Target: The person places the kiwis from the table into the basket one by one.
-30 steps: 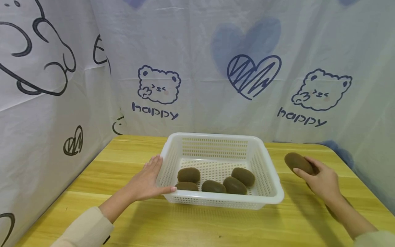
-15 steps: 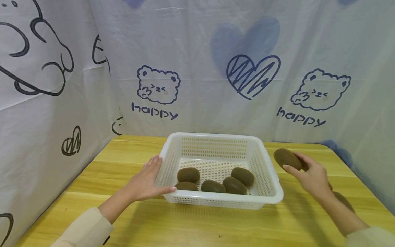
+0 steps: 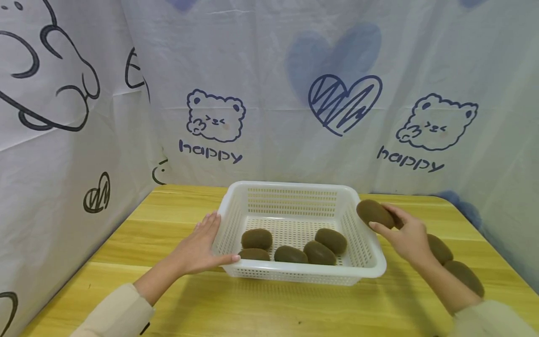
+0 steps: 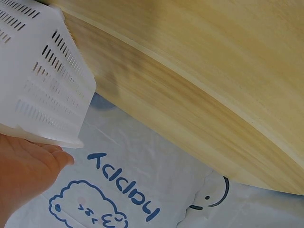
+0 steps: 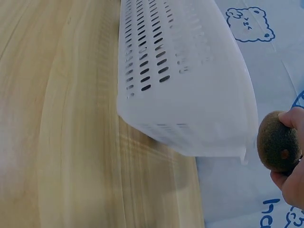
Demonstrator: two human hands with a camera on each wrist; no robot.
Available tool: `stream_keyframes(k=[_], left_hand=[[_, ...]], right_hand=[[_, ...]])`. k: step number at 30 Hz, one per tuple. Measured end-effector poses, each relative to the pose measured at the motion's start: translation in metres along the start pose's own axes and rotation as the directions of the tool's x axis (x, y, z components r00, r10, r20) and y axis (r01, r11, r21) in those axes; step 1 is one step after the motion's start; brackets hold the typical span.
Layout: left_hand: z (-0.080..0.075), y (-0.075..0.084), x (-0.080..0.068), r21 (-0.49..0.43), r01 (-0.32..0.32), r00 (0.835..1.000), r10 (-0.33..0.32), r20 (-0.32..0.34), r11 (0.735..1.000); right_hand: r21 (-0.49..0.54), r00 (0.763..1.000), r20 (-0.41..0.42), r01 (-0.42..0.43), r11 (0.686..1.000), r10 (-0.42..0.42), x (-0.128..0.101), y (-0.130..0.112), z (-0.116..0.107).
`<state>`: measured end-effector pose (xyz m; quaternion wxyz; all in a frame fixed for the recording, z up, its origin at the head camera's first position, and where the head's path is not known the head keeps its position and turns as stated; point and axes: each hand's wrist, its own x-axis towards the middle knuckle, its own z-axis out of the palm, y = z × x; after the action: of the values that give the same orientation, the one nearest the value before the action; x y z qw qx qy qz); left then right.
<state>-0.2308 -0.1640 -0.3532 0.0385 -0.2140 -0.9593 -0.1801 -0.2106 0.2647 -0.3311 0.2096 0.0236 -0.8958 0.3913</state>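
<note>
My right hand (image 3: 407, 239) grips a brown kiwi (image 3: 373, 213) between thumb and fingers, over the right rim of a white plastic basket (image 3: 303, 270). In the right wrist view the fuzzy kiwi (image 5: 275, 145) shows just past the rim of the basket (image 5: 204, 104). My left hand (image 3: 198, 248) rests against the basket's left side with straight fingers, its thumb lying on the front rim. The left wrist view has that hand (image 4: 28, 168) under the rim's edge. Several kiwis (image 3: 257, 239) lie inside the basket, mostly toward its front.
Two more kiwis, a farther one (image 3: 440, 249) and a nearer one (image 3: 465, 278), lie on the wooden table (image 3: 269, 309) by my right forearm. A white printed cloth (image 3: 269, 70) hangs behind the table, and another stretch runs along its left side.
My right hand has carried the kiwi leftward and slightly up, from beside the basket to its right rim. The two table kiwis have come into fuller view. My left hand has stayed put.
</note>
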Motion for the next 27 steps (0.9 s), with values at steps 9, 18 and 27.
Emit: stream_keyframes(k=[9, 18, 27], left_hand=[[0.0, 0.0, 0.0, -0.002, 0.006, 1.0, -0.006, -0.001, 1.0], [0.001, 0.0, 0.0, -0.01, 0.003, 1.0, -0.003, -0.005, 1.0], [0.001, 0.0, 0.0, -0.006, 0.003, 1.0, -0.003, -0.006, 1.0]], right_hand=[[0.026, 1.0, 0.013, 0.018, 0.999, -0.019, 0.004, -0.012, 0.014], [0.033, 0.999, 0.048, 0.011, 0.999, -0.012, 0.009, -0.023, 0.029], [0.056, 0.996, 0.083, 0.038, 0.998, -0.042, 0.014, -0.037, 0.047]])
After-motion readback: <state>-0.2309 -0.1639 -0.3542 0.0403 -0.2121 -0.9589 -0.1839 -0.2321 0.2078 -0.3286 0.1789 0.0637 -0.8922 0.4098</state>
